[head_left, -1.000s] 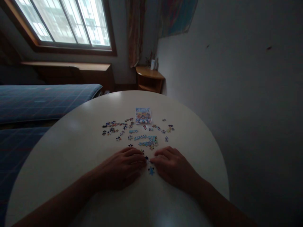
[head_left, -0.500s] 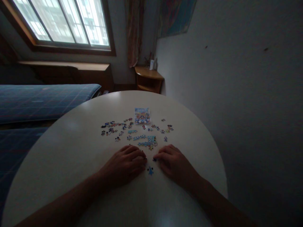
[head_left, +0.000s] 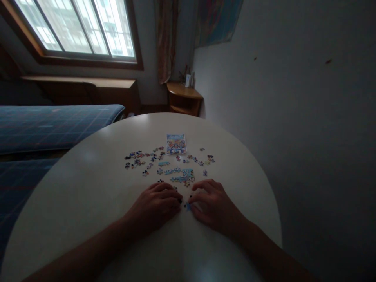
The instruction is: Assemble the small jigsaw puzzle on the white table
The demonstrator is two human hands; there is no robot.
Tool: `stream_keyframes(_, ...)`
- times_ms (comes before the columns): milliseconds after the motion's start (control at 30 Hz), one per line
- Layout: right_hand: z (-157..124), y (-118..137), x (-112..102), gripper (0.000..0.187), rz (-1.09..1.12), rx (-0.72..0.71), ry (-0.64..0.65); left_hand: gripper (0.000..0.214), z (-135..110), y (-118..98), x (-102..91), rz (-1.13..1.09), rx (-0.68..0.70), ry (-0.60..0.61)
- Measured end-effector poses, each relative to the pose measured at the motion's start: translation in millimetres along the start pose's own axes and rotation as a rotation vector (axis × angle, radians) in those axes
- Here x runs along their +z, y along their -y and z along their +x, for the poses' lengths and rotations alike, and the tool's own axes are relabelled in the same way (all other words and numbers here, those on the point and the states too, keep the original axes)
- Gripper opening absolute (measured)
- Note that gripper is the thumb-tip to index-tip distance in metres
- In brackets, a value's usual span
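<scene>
**Jigsaw on a round table: small cluster joined, most pieces loose**

I see both hands palm-down on the white round table [head_left: 88, 188], fingertips almost meeting. The left hand [head_left: 155, 205] lies flat, fingers lightly curled; I cannot tell whether it pins a piece. The right hand [head_left: 213, 205] curls its fingertips onto a small blue piece [head_left: 188, 206] between the two hands, touching it rather than lifting it. Just beyond the fingers lies one joined blue cluster [head_left: 182, 175], the only assembled part I can make out; I judge the puzzle barely begun. One reference picture card [head_left: 176, 143] lies farther back. Loose pieces [head_left: 141, 159] spread left and right of it, some dozens, too small to count exactly.
</scene>
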State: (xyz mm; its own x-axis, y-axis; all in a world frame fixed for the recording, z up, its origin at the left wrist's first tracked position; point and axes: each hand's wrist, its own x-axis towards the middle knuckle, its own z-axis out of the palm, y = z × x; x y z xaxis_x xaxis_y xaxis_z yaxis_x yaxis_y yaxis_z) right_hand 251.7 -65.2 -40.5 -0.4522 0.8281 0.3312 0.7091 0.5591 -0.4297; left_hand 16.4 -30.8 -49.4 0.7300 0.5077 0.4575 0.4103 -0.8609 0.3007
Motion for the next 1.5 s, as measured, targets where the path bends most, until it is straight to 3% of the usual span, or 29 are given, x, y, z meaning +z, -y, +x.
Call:
stream_keyframes(467, 5, 3, 0, 0.014, 0.013, 0.085, 0.028, 0.018, -3, -1, 16.0, -0.162, -0.187, -0.033)
stream_keyframes(833, 6, 3, 2, 0.013, 0.011, 0.066, 0.026, 0.021, -4, 0, 15.8, -0.182, -0.278, -0.025)
stream_keyframes(1500, 7, 4, 3, 0.017, 0.084, 0.111, 0.044, 0.027, 0, -3, 15.5, -0.144, -0.330, -0.013)
